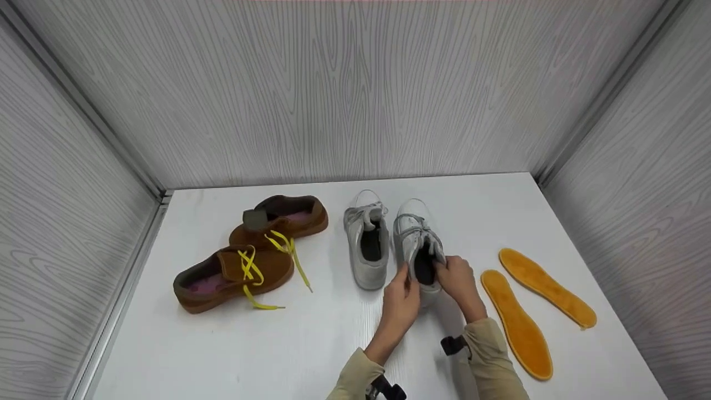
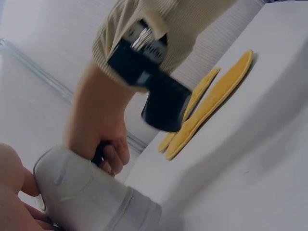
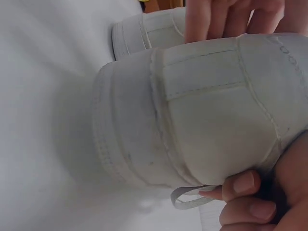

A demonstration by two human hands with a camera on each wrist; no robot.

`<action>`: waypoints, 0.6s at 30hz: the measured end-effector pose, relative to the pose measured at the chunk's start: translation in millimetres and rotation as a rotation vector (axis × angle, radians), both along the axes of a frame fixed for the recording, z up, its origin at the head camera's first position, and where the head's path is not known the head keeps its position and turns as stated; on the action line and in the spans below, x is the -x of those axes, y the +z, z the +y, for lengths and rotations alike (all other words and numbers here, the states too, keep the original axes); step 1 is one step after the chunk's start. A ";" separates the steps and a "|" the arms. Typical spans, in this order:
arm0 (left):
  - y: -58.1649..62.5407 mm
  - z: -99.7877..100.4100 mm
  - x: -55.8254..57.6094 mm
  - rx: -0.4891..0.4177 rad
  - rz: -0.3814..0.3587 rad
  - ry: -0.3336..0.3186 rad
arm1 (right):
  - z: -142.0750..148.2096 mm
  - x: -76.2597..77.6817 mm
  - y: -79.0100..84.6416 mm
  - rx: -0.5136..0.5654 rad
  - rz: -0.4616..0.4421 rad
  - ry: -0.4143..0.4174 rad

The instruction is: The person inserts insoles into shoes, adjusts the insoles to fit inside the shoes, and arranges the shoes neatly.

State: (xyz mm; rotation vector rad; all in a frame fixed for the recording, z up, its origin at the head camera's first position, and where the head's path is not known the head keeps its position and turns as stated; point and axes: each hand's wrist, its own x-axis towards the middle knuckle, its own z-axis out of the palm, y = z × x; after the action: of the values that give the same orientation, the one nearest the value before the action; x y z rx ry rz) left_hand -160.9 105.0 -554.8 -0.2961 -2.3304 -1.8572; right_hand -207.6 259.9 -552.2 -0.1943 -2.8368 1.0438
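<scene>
A white sneaker (image 1: 412, 230) with grey laces and a dark inside stands toe away from me on the white table. My left hand (image 1: 401, 300) grips its collar from the left side. On the opposite side, my right hand (image 1: 458, 279) grips the collar with curled fingers (image 3: 248, 209). In the right wrist view, the sneaker's heel (image 3: 211, 110) fills the middle and a lace loop (image 3: 185, 199) hangs beside the right fingers. Something dark shows between those fingers, and I cannot tell what. The matching white sneaker (image 1: 367, 272) stands close by on the left.
Two brown shoes (image 1: 266, 272) with yellow laces (image 1: 289, 244) sit at the left, one partly behind the other. At the right lie two orange insoles (image 1: 516, 322). Grey wood-grain panels (image 1: 333, 94) enclose the table at the back and both sides.
</scene>
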 end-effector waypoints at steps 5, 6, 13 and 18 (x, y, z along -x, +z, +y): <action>7.8 -0.5 5.0 -0.028 0.002 -0.005 | -3.5 29.3 0.1 0.027 -0.013 0.008; 9.2 -0.7 5.5 -0.026 -0.014 -0.013 | -3.8 34.1 -0.2 0.033 -0.020 0.004; 12.4 -2.1 8.2 0.007 -0.073 -0.019 | -7.8 58.8 -2.1 0.023 -0.048 0.032; 10.7 -5.7 9.4 0.010 -0.084 -0.010 | -13.7 66.8 -4.2 0.010 -0.054 0.057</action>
State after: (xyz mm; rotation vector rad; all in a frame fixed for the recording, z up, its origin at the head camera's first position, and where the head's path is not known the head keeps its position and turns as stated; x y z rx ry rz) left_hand -170.2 99.3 -544.0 -0.2361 -2.3977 -1.8984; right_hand -274.4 246.2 -556.3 -0.1446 -2.9015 1.0805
